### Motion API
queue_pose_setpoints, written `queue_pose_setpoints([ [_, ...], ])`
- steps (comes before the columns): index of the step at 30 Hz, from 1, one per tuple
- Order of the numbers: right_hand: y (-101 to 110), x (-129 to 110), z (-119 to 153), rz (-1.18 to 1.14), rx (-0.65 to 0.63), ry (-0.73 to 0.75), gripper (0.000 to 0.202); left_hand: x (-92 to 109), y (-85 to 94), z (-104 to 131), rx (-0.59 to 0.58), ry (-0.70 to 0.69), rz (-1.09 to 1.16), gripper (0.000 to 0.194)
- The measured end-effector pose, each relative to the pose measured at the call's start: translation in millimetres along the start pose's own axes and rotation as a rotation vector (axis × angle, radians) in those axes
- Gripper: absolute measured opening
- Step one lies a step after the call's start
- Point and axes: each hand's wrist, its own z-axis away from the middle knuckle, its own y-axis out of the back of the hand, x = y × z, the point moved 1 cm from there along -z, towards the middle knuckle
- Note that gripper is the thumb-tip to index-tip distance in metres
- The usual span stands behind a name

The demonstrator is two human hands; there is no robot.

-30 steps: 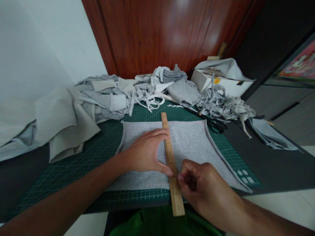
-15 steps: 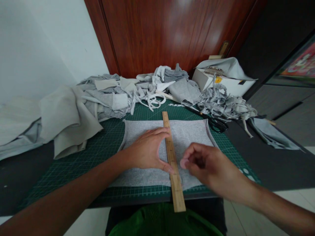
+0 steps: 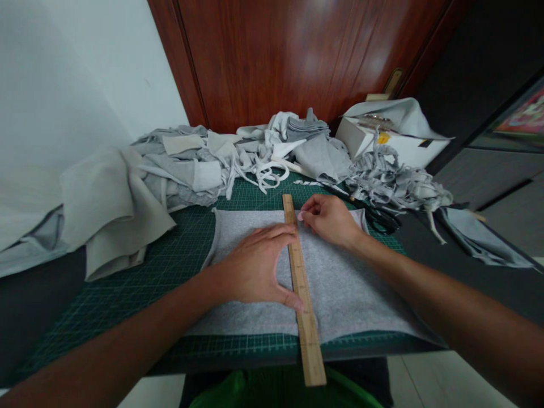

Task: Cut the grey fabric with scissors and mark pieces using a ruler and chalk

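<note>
A grey cloth piece [image 3: 348, 289] lies flat on a green cutting mat [image 3: 170, 272]. Across its middle runs a wooden ruler [image 3: 302, 283], its near end jutting past the table edge. My left hand [image 3: 259, 263] is spread, thumb and fingertips pressing on the ruler, with nothing gripped. My right hand [image 3: 329, 218] pinches a small pinkish chalk-like piece [image 3: 301, 216] against the cloth, just right of the ruler near its far end.
Heaped grey and white cloth scraps [image 3: 204, 164] line the back and left. Black scissors [image 3: 382, 220] lie at the mat's right side. Behind them are shredded strips [image 3: 395, 181] and a white box [image 3: 408, 150] with cloth over it.
My right hand has moved away from me along the ruler, from near its middle to near its far end. My left hand still rests on the ruler.
</note>
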Motion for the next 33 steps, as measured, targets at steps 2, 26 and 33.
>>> queue_pose_setpoints([
  [2, -1.1, -3.6, -5.0, 0.057, 0.016, 0.004, 0.006, 0.3, 0.2, -0.5, -0.005, 0.006, -0.002, 0.115],
  [26, -1.0, -33.9, 116.4, 0.04, -0.169, 0.1, 0.014, -0.5, -0.5, -2.5, 0.006, 0.0, -0.024, 0.106],
  [33, -1.9, -38.2, 176.0, -0.009, -0.258, 0.033, 0.014, -0.2, 0.8, -1.9, -0.016, 0.031, -0.036, 0.119],
])
